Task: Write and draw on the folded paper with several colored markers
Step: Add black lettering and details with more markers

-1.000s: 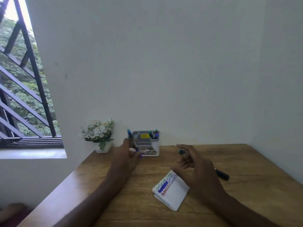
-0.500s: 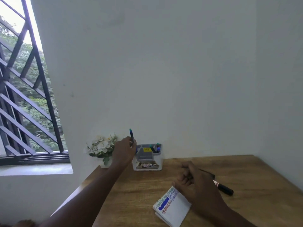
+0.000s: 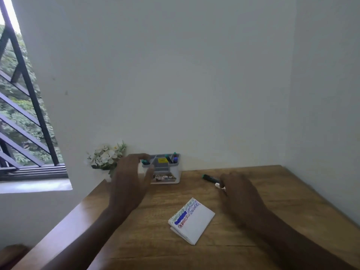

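Note:
The folded white paper (image 3: 193,221) lies on the wooden table (image 3: 272,221), with coloured writing and a blue bar along its far left edge. My left hand (image 3: 130,184) hovers with spread fingers in front of the left side of the grey-and-white marker organizer (image 3: 167,172) and holds nothing. A teal-capped marker (image 3: 145,162) stands in the organizer's left slot, and other markers (image 3: 173,157) stand at its right. My right hand (image 3: 240,193) reaches down onto a dark marker (image 3: 210,178) lying on the table. Its fingertips are hidden, so the grip is unclear.
A small white pot of white flowers (image 3: 106,158) stands left of the organizer against the wall. A barred window (image 3: 23,117) is at the left. White walls close off the table at the back and right.
My left hand has put the teal-capped marker into the organizer and let go of it. My right hand has moved forward and right onto the dark marker on the table.

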`<state>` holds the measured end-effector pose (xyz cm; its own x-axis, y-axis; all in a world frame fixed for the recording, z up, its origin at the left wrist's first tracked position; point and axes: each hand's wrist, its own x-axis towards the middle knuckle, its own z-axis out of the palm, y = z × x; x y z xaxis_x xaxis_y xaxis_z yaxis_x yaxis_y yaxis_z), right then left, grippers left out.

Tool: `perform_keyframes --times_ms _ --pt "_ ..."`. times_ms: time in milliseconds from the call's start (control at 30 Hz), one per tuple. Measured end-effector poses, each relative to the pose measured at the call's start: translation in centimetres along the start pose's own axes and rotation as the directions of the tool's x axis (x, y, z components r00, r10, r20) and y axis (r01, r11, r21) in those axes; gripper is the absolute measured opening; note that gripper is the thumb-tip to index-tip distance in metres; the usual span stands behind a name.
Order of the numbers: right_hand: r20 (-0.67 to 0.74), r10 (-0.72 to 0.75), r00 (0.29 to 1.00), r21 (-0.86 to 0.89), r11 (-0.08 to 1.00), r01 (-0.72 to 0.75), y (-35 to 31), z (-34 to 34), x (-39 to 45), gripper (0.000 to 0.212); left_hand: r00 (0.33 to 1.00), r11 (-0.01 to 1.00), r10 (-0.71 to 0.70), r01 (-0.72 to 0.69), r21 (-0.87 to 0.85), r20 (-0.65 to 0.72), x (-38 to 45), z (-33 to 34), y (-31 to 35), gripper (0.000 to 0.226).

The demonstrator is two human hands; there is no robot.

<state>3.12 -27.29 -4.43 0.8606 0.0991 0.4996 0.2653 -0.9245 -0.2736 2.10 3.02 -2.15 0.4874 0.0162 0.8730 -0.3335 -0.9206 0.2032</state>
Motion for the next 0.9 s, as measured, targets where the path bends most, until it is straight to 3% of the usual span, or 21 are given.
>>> perform_keyframes --times_ms 100,200,300,367,433,467,533,600,633,700,767,900 --pt "0.06 0.065 0.996 -0.132 0.99 -0.056 0.3 -0.3 -0.3 0.018 0.965 0.973 0.221 -0.228 0.03 0.142 -3.1 0.3 2.2 0.025" --pt "0.111 0.078 0.991 -0.168 0.984 -0.059 0.4 -0.4 -0.6 0.017 0.836 0.898 0.432 -0.432 -0.079 0.338 -4.6 1.5 4.1 0.028" --pt "0.108 0.093 0.99 -0.117 0.99 -0.08 0.6 -0.4 -0.4 0.027 0.791 0.856 0.516 -0.477 -0.197 0.327 -4.5 2.0 4.8 0.032" --pt "0.117 0.079 0.99 -0.088 0.994 -0.068 0.5 -0.3 -0.3 0.036 0.818 0.863 0.5 -0.444 -0.239 0.285 -4.2 2.0 4.4 0.028" --pt "0.163 0.043 0.986 -0.078 0.996 -0.031 -0.2 -0.2 -0.3 0.017 0.848 0.88 0.462 -0.401 -0.254 0.261 -4.1 1.9 3.7 0.025" --pt "0.168 0.02 0.986 -0.018 1.0 -0.018 -0.6 0.1 -0.3 0.008 0.862 0.893 0.433 -0.37 -0.256 0.263 -4.1 1.9 3.5 0.026" --pt "0.131 0.015 0.991 0.235 0.971 -0.046 -1.6 0.5 -0.4 0.027 0.897 0.923 0.348 -0.277 -0.266 0.273 -4.2 1.9 3.6 0.031" --pt "0.133 0.093 0.987 0.609 0.778 -0.156 -3.0 0.6 -0.9 0.032 0.92 0.948 0.241 -0.155 -0.279 0.309 -4.3 1.8 4.1 0.042" --pt "0.146 0.115 0.983 0.716 0.673 -0.185 -3.6 0.7 -1.1 0.034 0.917 0.952 0.202 -0.102 -0.288 0.345 -4.4 1.7 4.5 0.049" --pt "0.131 0.094 0.987 0.769 0.618 -0.161 -4.1 1.3 -1.6 0.033 0.89 0.951 0.17 -0.035 -0.309 0.423 -4.7 1.6 5.2 0.059" --pt "0.135 0.061 0.989 0.79 0.596 -0.145 -4.7 1.9 -2.2 0.039 0.859 0.941 0.183 -0.012 -0.338 0.477 -4.9 1.7 5.6 0.053" --pt "0.089 0.015 0.996 0.774 0.629 -0.078 -4.8 2.4 -2.4 0.061 0.805 0.908 0.196 0.067 -0.414 0.559 -4.8 2.0 5.4 0.049"
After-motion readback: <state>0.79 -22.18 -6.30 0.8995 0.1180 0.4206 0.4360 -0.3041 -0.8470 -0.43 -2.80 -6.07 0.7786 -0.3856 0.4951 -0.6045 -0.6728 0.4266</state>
